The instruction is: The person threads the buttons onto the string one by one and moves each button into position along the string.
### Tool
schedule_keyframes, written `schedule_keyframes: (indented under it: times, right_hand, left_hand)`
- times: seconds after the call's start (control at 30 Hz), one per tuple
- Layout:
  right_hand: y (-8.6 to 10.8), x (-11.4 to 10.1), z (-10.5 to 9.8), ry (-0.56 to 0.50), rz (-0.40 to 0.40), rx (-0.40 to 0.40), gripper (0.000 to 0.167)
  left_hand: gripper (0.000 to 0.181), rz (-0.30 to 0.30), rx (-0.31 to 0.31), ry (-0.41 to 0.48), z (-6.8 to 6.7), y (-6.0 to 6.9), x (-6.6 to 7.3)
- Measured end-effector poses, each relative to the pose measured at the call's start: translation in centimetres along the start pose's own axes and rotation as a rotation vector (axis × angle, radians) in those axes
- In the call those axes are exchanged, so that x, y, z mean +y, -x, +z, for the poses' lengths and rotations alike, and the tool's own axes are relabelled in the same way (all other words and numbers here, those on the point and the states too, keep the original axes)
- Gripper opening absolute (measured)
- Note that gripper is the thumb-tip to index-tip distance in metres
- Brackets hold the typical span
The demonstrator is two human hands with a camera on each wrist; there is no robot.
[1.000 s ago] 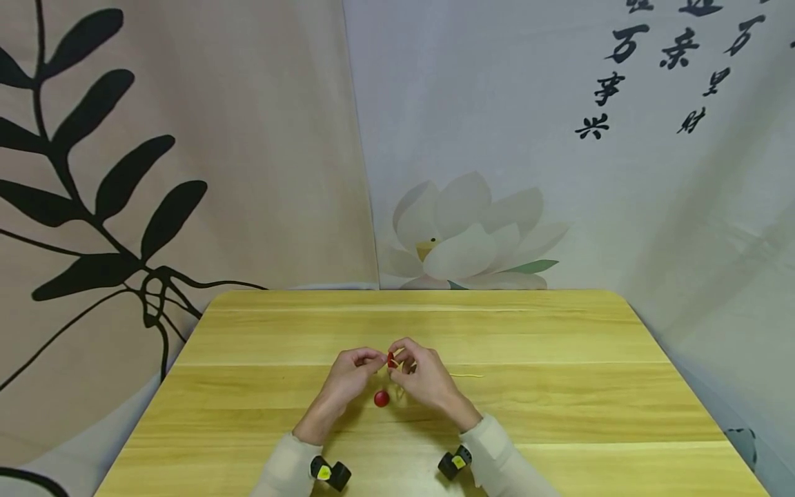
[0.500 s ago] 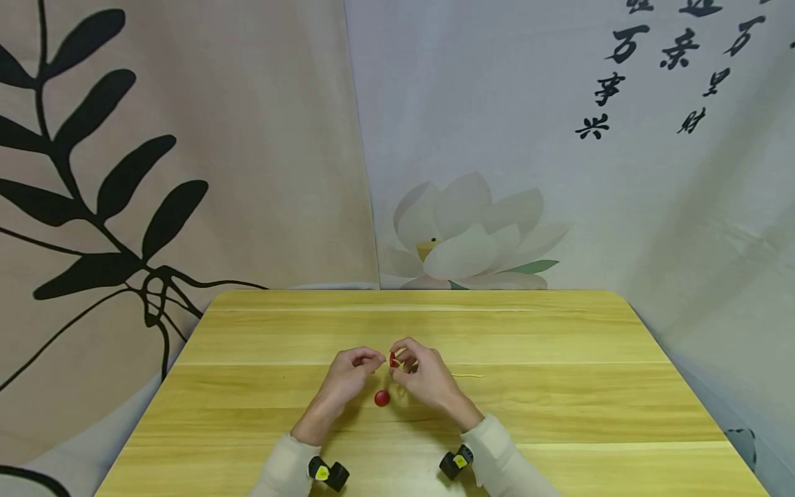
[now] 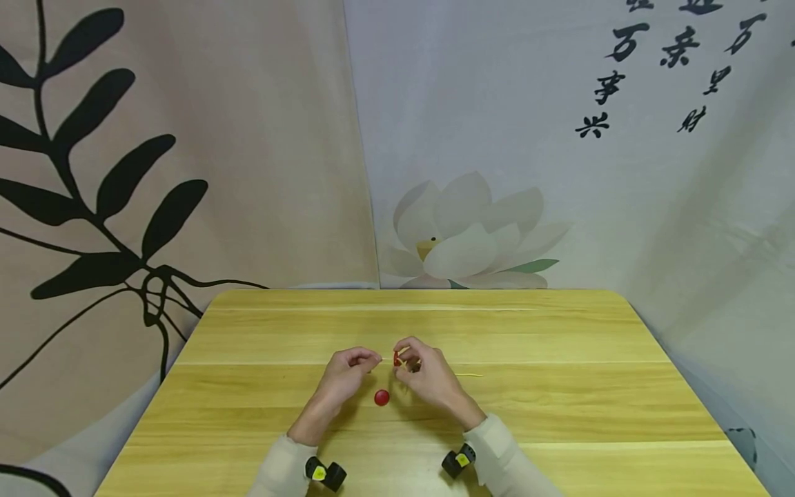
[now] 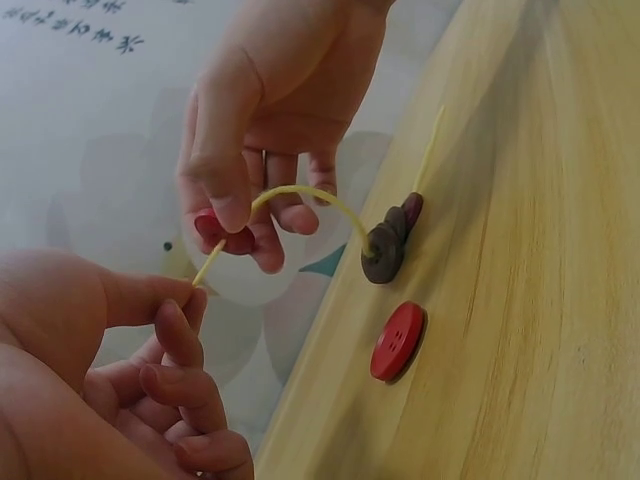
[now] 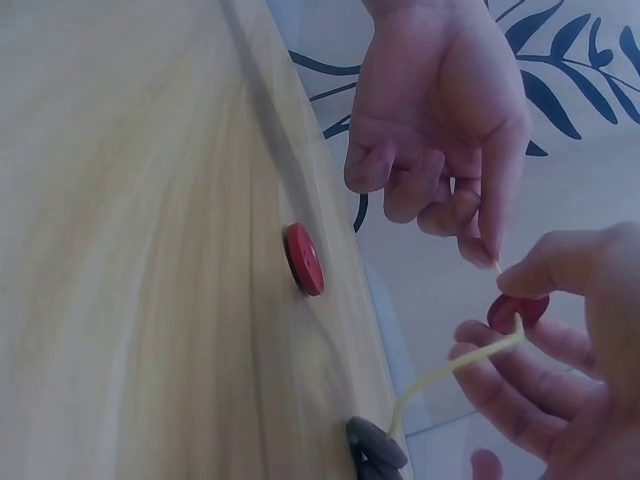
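Observation:
My left hand (image 3: 344,376) pinches the end of a yellow cord (image 4: 290,189) between thumb and forefinger. The right hand (image 3: 428,378) holds a red button (image 4: 238,240) by its rim, and the cord passes through it. In both wrist views the cord arcs from this button down to several dark brown buttons (image 4: 382,255) strung on it, which rest on the table. In the head view the right hand hides them. A second red button (image 3: 381,397), with holes in its face, lies loose on the table below and between the hands.
The light wooden table (image 3: 559,400) spreads around both hands. A straight piece of the cord lies on it to the right of the right hand. Behind its far edge hangs a printed cloth backdrop (image 3: 279,138). Each wrist wears a black camera.
The hands have drawn slightly apart: the left moved a little left, and the right moved a little right with its red button. The loose red button has stayed in place.

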State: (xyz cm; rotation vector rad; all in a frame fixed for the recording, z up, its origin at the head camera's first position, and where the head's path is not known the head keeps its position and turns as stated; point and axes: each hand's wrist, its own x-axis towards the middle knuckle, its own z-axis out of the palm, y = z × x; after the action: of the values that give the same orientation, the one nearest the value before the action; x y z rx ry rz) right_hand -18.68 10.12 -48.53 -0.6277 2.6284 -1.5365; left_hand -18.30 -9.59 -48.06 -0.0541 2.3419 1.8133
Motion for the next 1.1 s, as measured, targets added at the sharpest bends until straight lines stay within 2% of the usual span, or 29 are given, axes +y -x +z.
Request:
schedule_keyframes:
  times: [0.67, 1.1]
  right_hand:
    - [-0.1, 0.4, -0.6, -0.008, 0.021, 0.013, 0.03]
    - [-0.2, 0.7, -0.7, -0.018, 0.034, -0.026, 0.03]
  left_hand:
    - [0.022, -0.013, 0.022, 0.021, -0.9, 0.1, -0.3]
    - [0.023, -0.011, 0.017, 0.002, -1.4, 0.2, -0.4]
